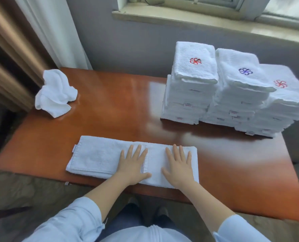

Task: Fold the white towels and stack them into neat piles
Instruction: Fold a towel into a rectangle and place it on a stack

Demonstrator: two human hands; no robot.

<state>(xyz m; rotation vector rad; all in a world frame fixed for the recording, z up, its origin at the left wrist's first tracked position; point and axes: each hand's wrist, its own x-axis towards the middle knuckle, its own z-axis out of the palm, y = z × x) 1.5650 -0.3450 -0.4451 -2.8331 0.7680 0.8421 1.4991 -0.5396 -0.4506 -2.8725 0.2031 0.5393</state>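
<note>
I'm pressing both palms flat on the towel (99, 156), which is lying along the near edge of the table (110, 105). L hand (133, 165) is resting w/ fingers straight & spread, over the edge of the folded-over flap. R hand (178, 166) is lying the same way on the flap, near the towel's right end. Neither is gripping anything. The towel is stretching out left past my L hand: white, folded into a long strip, layers showing at the near-left corner, small tag at the left end. Three piles (239, 95) of folded towels are standing far right; a crumpled towel (56, 93) is sitting far left.
</note>
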